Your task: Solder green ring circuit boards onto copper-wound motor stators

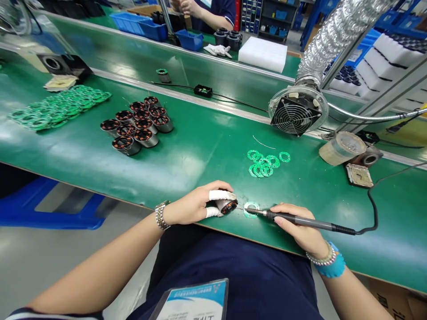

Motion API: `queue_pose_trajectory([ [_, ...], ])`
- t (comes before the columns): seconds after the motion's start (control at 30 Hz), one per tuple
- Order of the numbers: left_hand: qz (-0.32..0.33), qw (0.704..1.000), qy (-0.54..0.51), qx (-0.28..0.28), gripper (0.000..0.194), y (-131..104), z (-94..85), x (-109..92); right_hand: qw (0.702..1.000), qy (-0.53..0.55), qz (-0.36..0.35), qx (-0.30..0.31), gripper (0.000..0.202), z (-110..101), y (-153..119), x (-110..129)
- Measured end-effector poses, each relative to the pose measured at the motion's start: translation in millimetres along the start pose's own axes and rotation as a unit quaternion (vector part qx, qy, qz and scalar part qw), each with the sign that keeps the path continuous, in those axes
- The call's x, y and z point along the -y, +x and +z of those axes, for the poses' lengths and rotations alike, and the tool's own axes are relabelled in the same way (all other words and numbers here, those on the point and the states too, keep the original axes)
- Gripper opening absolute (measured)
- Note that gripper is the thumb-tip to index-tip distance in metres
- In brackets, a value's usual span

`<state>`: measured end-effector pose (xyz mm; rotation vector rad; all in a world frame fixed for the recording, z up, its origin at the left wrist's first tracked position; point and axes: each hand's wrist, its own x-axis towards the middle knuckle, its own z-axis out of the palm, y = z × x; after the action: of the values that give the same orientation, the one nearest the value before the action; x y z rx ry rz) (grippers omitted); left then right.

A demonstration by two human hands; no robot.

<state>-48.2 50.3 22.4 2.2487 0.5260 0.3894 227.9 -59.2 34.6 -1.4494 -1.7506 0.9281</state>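
Note:
Near the front edge of the green table, my left hand (196, 202) grips a small motor stator (227, 204) between fingers with white finger covers. The stator is tilted, its copper-wound open end facing right. My right hand (300, 224) holds a soldering iron (302, 220) like a pen, with its tip pointing left. Under that tip lies a green ring-shaped circuit board (250, 210), partly covered by the iron. A thin wire seems to run from the stator toward the tip; whether they touch I cannot tell.
Several stators (140, 122) stand grouped at left, beside rows of green ring boards (60, 106). Loose ring boards (265, 164) lie ahead. A fume fan (292, 116) hangs above the table. At right are a plastic cup (343, 148) and a sponge tray (359, 175). A co-worker's hands (187, 6) show beyond.

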Motion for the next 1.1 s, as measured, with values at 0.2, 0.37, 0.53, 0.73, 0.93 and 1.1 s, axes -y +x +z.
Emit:
queue_pose_trajectory([
  [0.2,0.019,1.0,0.002,-0.01,0.033,0.4,0.4,3.3,1.0,0.007,0.008,0.009,0.014,-0.7,-0.2,-0.9],
  [0.37,0.018,1.0,0.006,-0.016,0.032,1.0,-0.1,1.6,1.0,0.015,0.01,0.008,0.015,-0.6,0.2,-1.8],
  [0.53,0.019,1.0,0.007,-0.015,0.033,1.8,-0.4,0.7,1.0,0.013,0.002,0.01,0.014,-0.7,-0.5,-3.5],
  [0.73,0.018,1.0,0.009,-0.008,0.032,1.8,-1.3,-0.4,1.0,0.01,-0.003,0.014,0.014,-0.8,-0.5,-2.1],
  [0.93,0.021,1.0,0.009,-0.007,0.032,1.7,-1.0,0.2,1.0,0.016,-0.005,0.001,0.014,-1.8,-1.3,-0.8],
  [1.1,0.021,1.0,0.011,-0.013,0.032,1.2,-0.6,0.3,1.0,0.019,-0.004,0.001,0.014,-1.4,-1.9,-1.4],
])
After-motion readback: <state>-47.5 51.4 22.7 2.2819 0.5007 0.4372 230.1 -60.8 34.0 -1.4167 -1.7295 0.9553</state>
